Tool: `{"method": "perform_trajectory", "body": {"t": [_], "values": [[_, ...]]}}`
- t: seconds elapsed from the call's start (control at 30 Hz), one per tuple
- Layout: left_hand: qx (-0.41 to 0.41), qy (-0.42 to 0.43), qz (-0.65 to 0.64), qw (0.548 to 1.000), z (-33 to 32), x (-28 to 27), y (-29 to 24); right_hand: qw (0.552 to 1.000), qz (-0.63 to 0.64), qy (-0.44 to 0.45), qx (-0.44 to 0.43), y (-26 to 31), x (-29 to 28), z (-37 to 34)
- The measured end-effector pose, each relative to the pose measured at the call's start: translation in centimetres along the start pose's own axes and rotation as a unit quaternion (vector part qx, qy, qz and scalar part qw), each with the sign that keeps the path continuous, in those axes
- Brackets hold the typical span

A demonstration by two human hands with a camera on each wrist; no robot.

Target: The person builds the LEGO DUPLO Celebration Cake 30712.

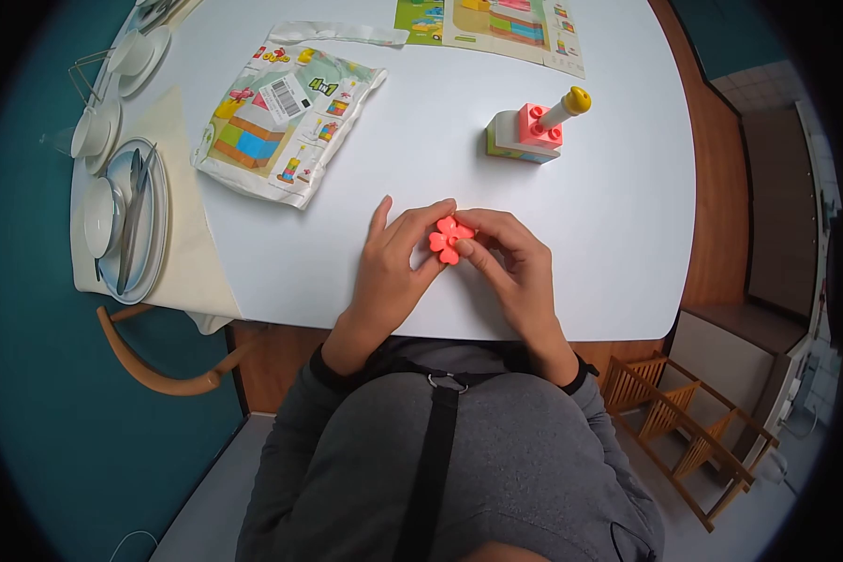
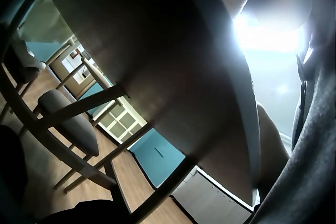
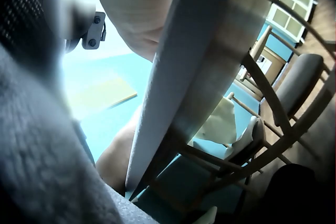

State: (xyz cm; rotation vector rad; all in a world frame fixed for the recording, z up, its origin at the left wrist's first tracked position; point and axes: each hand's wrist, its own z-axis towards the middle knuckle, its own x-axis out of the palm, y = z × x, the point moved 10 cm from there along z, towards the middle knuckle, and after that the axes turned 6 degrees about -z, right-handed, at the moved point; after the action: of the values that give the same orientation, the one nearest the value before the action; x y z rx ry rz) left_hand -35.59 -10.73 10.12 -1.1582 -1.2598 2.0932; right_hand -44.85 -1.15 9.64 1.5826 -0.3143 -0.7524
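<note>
In the head view, a pink flower-shaped toy piece (image 1: 448, 240) with rounded petals is held between both hands, close over the near part of the white table (image 1: 618, 244). My left hand (image 1: 391, 267) pinches its left side with thumb and index finger. From the right, my right hand (image 1: 518, 269) grips it, the thumb lying on its front. Beyond the right hand stands a small toy-brick build (image 1: 515, 140): green and grey bricks below, a pink brick (image 1: 537, 124) on top, and a grey post with a yellow tip (image 1: 577, 100) leaning out. Both wrist views mostly show the table's underside.
A white printed toy bag (image 1: 286, 122) lies at the left. Printed sheets (image 1: 515, 33) sit at the far edge. On a cream cloth (image 1: 192, 234) at the left are stacked plates, a bowl (image 1: 101, 220), cutlery and cups (image 1: 91, 133). A wooden chair (image 1: 173, 379) stands at the table's left corner.
</note>
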Motion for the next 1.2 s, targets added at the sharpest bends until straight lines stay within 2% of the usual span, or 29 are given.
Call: {"method": "perform_trajectory", "body": {"t": [0.17, 0.23, 0.27, 0.33, 0.5, 0.57, 0.77, 0.83, 0.87, 0.93, 1.0, 1.1, 1.2], "values": [[0.004, 0.010, 0.011, 1.000, 0.0, 0.1, 0.0, 0.999, -0.031, -0.007, -0.013, 0.7, -0.3, -0.1], [0.010, 0.004, 0.012, 1.000, 0.0, 0.2, 0.1, 0.989, -0.121, -0.027, -0.074, 2.5, -0.4, -0.3], [0.014, -0.003, 0.014, 1.000, 0.0, 0.1, 0.1, 0.989, -0.121, -0.027, -0.074, 2.5, -0.4, -0.3], [0.015, -0.002, 0.014, 1.000, -0.1, 0.1, 0.1, 0.957, -0.248, -0.032, -0.150, 4.0, 0.2, -0.6], [0.001, -0.001, 0.013, 1.000, -0.1, 0.2, 0.4, 0.954, -0.257, -0.020, -0.151, 3.8, 0.5, -0.6], [0.024, 0.005, 0.033, 0.999, -0.1, 0.3, -0.1, 0.952, -0.259, -0.020, -0.161, 4.0, 0.5, -0.6], [0.039, 0.014, 0.053, 0.998, 0.2, 0.5, -0.4, 0.965, -0.225, -0.021, -0.136, 3.2, -0.5, -0.7], [0.036, 0.008, 0.046, 0.998, 0.2, 0.4, -0.4, 0.991, -0.110, -0.050, -0.055, 1.5, -1.9, -0.6], [0.034, 0.003, 0.039, 0.999, 0.2, 0.3, -0.4, 0.991, -0.111, -0.050, -0.055, 1.5, -1.9, -0.6], [0.033, 0.001, 0.037, 0.999, 0.3, 0.3, -0.6, 0.994, 0.051, -0.096, 0.011, 0.1, -3.1, -0.6], [0.032, 0.000, 0.037, 0.999, 0.2, 0.3, -0.5, 0.995, 0.041, -0.085, 0.023, -0.1, -2.8, -0.5], [0.032, -0.010, 0.025, 0.999, 0.2, 0.1, -0.4, 0.984, -0.140, -0.042, -0.102, 2.7, -1.2, -0.4], [0.002, 0.019, 0.018, 1.000, 0.1, 0.5, 0.3, 0.973, -0.203, -0.045, -0.103, 3.1, -0.6, -0.3]]}}
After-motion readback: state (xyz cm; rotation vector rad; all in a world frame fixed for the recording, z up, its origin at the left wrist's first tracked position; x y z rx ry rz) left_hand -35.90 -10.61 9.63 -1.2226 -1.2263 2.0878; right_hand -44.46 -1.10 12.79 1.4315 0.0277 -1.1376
